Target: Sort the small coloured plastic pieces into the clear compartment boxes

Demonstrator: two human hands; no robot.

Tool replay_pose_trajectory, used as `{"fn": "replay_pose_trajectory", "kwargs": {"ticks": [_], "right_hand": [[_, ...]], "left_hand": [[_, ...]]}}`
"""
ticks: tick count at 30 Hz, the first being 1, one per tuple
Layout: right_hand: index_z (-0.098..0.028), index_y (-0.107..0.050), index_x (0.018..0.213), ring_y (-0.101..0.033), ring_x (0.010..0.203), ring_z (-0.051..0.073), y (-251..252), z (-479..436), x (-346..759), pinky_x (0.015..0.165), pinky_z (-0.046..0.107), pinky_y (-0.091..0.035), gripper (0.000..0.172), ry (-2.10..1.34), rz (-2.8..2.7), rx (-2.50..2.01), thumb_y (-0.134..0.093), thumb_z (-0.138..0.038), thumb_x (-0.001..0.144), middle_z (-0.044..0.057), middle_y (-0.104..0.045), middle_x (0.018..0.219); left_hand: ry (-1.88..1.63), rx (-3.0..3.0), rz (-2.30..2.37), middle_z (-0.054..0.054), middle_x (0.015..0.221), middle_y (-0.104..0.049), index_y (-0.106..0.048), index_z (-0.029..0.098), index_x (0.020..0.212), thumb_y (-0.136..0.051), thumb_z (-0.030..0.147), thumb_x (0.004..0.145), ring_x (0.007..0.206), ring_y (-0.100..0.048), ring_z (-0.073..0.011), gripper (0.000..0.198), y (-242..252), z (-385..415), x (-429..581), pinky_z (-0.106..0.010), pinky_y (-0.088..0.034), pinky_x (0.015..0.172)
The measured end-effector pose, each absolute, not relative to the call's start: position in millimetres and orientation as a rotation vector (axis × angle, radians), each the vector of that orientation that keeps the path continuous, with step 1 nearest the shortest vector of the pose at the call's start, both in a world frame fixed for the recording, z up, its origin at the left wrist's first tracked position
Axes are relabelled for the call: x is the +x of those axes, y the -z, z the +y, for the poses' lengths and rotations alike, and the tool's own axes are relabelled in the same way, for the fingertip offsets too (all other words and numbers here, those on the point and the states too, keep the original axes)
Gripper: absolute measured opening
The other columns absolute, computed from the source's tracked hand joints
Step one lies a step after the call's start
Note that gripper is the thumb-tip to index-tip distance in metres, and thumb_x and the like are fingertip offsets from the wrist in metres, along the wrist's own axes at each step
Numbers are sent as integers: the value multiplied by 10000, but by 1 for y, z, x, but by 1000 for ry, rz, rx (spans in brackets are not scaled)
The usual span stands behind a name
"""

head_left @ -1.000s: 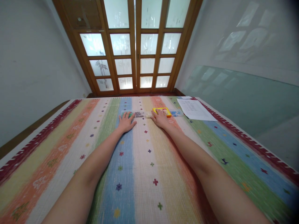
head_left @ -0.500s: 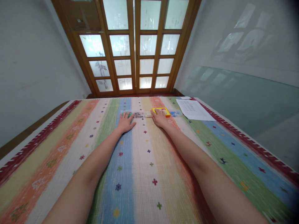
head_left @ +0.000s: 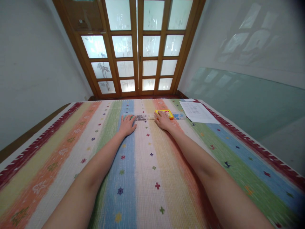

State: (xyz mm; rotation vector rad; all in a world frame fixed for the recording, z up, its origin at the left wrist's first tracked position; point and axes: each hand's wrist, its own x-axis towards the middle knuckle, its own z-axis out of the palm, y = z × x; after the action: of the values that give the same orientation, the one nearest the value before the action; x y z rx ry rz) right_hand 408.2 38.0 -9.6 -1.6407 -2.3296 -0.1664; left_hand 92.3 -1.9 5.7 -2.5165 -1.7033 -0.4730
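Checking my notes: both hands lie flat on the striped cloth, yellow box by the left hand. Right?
No: the head view shows the yellow box by the right hand, not the left hand; both hands lie flat on the striped cloth.

2 bare arms stretched over a striped cloth (head_left: 147,178), left hand (head_left: 127,126) and right hand (head_left: 163,121) flat, fingertips at a clear plastic strip (head_left: 144,117), yellow box (head_left: 165,113), paper sheet (head_left: 197,112)

The bench (head_left: 274,156) is covered edge to edge by a striped woven cloth (head_left: 143,178) dotted with small crosses. Near its far end lies a yellow box (head_left: 166,113). A long clear packet (head_left: 143,117) of small pieces lies just left of the box. A white printed sheet (head_left: 197,112) lies to the box's right.
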Motion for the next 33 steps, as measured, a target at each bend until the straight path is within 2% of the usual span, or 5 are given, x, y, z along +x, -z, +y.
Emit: {"fn": "replay_pose_trajectory", "kwargs": {"ticks": [5, 10, 20, 27, 33], "right_hand": [[-220, -446, 1577, -397, 1451, 351, 6, 26, 443, 1215, 565, -273, 591, 235, -2250, -1665, -441, -430, 1025, 162, -457, 1590], [-264, -483, 1563, -268, 1509, 467, 12, 23, 491, 1160, 726, -234, 670, 254, -2003, -2025, -478, -599, 983, 174, -392, 1636], [-281, -469, 1578, -308, 1507, 442, 15, 18, 507, 1163, 640, -312, 674, 199, -1961, -2081, -482, -603, 986, 178, -372, 1653], [-186, -490, 1548, -125, 1592, 408, -8, -10, 462, 1241, 675, -90, 630, 400, -2138, -1829, -483, -502, 1003, 197, -301, 1692], [-235, -497, 1557, -309, 1552, 319, -10, -39, 392, 1260, 529, -241, 629, 14, -2609, -1355, -384, -582, 1044, 136, -374, 1669]], "left_hand": [[485, -2499, -1677, -115, 1597, -459, -453, 267, 1560, -470, 401, 996, 1522, -342, -322, 580, -4, -1, 93, -570, -118, 1313], [542, -2466, -1654, -110, 1579, -487, -478, 265, 1538, -474, 357, 992, 1507, -365, -322, 554, -2, -1, 93, -581, -105, 1315], [568, -2509, -1631, -135, 1572, -482, -524, 227, 1504, -524, 391, 971, 1486, -378, -328, 558, 3, 5, 90, -552, -203, 1285], [727, -2491, -1555, -139, 1513, -536, -594, 214, 1440, -506, 367, 989, 1431, -440, -323, 484, -3, -1, 88, -557, -212, 1286], [617, -2685, -1394, -94, 1356, -655, -715, 244, 1245, -466, 387, 1018, 1283, -565, -285, 365, -9, -30, 97, -493, -393, 1181]]}}
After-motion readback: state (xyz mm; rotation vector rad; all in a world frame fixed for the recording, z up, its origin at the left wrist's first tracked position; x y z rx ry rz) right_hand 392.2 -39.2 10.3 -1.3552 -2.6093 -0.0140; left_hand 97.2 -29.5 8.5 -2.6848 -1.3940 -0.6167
